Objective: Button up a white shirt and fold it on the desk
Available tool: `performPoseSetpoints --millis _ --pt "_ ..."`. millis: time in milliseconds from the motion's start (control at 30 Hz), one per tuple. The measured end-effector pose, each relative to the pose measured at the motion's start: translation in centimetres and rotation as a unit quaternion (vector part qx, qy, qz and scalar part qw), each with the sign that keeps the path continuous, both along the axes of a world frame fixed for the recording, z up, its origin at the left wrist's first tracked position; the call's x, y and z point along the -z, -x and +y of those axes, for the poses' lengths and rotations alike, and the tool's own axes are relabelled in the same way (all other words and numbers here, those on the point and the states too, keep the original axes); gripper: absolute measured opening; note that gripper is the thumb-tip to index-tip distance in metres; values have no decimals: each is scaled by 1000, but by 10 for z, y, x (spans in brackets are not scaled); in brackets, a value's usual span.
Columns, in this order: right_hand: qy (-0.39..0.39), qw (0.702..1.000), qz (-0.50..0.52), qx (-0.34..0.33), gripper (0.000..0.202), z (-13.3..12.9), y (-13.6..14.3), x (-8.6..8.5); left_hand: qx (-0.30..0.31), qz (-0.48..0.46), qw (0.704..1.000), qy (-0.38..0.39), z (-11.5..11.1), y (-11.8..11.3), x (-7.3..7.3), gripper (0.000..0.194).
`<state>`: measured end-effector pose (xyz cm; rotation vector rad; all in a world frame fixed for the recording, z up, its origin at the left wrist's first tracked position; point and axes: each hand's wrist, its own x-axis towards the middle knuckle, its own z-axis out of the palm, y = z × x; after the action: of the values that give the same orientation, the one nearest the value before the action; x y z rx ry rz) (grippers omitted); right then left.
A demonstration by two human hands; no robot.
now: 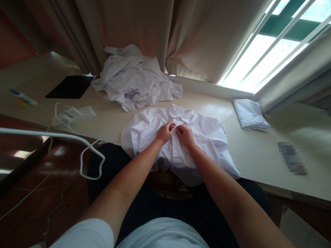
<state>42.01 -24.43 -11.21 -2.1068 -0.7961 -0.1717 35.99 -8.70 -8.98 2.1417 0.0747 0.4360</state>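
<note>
A white button-up shirt (207, 134) lies spread on the desk in front of me, its collar at the far side and its lower edge hanging over the desk's front edge. My left hand (166, 132) and my right hand (185, 135) meet at the front placket, just below the collar. Both pinch the fabric there with fingertips almost touching. Whether a button sits between the fingers is too small to see. Down the placket, below the hands, a small button shows faintly.
Behind the shirt is a crumpled heap of white shirts (137, 77). A folded white garment (250, 114) lies to the right, near a blurred-out object (292, 158). On the left are a power strip (82, 113), a black mat (69, 86) and a white cable (89, 143). Curtains (207, 41) hang behind.
</note>
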Motion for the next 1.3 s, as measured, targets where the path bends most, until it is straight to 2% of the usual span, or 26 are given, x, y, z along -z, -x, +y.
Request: performPoseSetpoints --millis 467,1300 --pt "3 1000 -2 3 20 0 2 -2 5 -12 1000 6 1 0 4 25" --pt "10 1000 -1 6 22 2 2 -2 6 -11 1000 1 1 1 1 26"
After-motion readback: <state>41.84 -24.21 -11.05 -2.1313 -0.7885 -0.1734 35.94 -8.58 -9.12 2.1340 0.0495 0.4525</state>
